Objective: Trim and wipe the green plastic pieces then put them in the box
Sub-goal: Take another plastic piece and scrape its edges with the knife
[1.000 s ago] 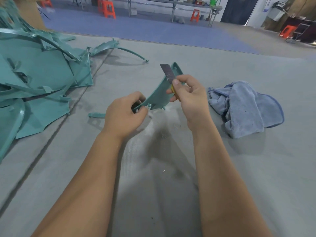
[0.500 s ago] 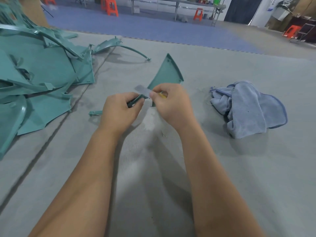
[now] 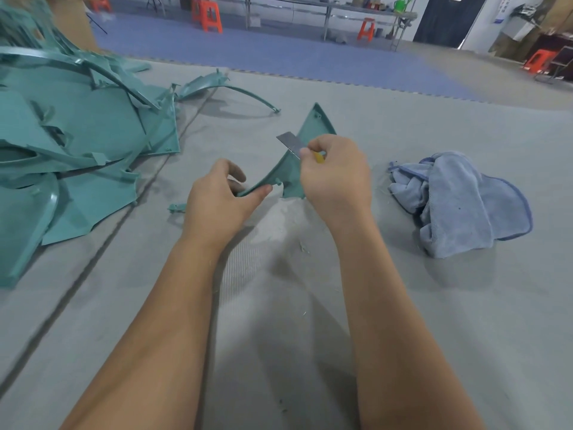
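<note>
Left hand (image 3: 217, 200) pinches green piece (image 3: 313, 128) tip-up; right hand (image 3: 336, 172) grips blade (image 3: 288, 143)

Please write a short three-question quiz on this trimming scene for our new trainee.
1. True or false: the right hand holds a blade against the green piece.
2. Which hand pinches the piece's lower end? A) left hand B) right hand
3. Fill in: the blue cloth lies to the person's ____.

Key: 1 true; 2 A; 3 right.
</note>
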Available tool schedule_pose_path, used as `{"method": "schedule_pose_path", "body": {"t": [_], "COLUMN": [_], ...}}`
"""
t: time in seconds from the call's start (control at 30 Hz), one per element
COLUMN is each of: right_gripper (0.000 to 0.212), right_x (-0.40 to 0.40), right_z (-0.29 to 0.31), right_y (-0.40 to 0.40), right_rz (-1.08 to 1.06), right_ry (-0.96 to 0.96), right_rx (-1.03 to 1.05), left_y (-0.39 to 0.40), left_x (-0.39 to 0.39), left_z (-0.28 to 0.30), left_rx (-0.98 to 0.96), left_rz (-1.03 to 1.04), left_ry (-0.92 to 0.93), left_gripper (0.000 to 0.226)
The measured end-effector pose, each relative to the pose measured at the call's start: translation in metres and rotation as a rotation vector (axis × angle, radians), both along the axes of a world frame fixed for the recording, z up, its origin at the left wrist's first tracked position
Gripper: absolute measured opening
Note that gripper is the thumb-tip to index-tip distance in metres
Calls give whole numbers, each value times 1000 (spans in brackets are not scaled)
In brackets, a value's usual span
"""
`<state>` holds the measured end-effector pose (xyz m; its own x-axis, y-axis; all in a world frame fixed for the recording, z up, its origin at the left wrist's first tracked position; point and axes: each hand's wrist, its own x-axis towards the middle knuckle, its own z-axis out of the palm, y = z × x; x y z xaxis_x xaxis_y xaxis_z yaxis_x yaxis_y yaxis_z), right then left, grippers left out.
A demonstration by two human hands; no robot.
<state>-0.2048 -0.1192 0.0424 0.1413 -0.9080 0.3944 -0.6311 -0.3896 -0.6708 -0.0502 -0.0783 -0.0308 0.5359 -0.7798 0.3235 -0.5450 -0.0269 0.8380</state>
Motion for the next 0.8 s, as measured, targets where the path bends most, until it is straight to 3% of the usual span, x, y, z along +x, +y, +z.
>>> {"method": "schedule_pose_path", "body": {"t": [0.4,0.5,0.6,0.73,0.8], "right_gripper": [17,19,21,24,23], "right_x": [11,6,-6,-30,-40], "right_z": [2,1,-3,-18,-29], "right_y": [20,16,5,-21,-30], "right_rz": [85,171,233,22,-84], "right_ry": [168,124,-253,-908,-1038], "right_rx": [80,142,311,451,472], "left_y": [0,1,2,4,4], "left_x": [-1,-2,-2,-3,-6], "left_z": [0,0,0,3,6], "left_rx": [-56,-66,-29,21,-36], "left_rz": [41,32,12,-48,-43], "left_ry": [-14,-22,-84,-262,-323], "left_gripper": [58,57,45,31,30]}}
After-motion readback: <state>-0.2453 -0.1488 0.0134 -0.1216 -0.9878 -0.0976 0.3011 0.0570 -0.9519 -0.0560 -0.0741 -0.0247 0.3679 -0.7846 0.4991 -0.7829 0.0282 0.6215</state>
